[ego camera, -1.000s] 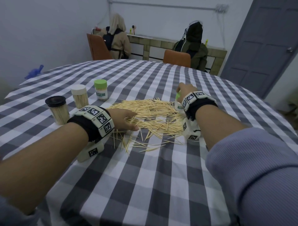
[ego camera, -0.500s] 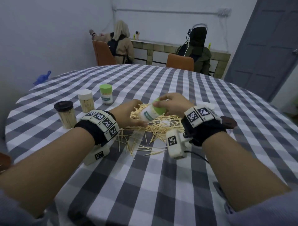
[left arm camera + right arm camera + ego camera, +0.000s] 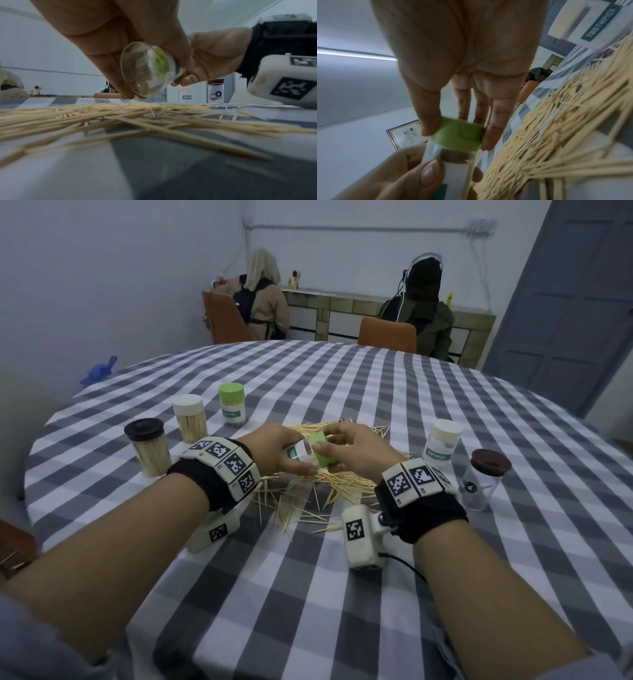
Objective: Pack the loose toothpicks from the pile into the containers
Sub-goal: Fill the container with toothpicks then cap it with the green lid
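Observation:
A pile of loose toothpicks point(image 3: 346, 479) lies mid-table on the checked cloth. Just above it I hold a small clear container point(image 3: 297, 453) tilted on its side. My left hand point(image 3: 291, 462) grips its body, and my right hand point(image 3: 325, 448) pinches its green lid point(image 3: 323, 455) between thumb and fingers. The left wrist view shows the container's clear bottom point(image 3: 144, 69) over the pile point(image 3: 120, 116). In the right wrist view the green lid point(image 3: 458, 135) sits at the container's mouth, held by the fingers point(image 3: 494, 129). The container looks empty.
At the left stand three filled containers: black-lidded point(image 3: 148, 446), white-lidded point(image 3: 189, 417), green-lidded point(image 3: 232, 404). At the right stand a white-lidded container point(image 3: 442, 446) and a dark-lidded clear jar point(image 3: 483, 479). Two people sit on orange chairs beyond the table's far edge.
My right hand lifted the green-lidded container from the pile's right side to the centre. My left hand left the toothpicks and took hold of the container's body.

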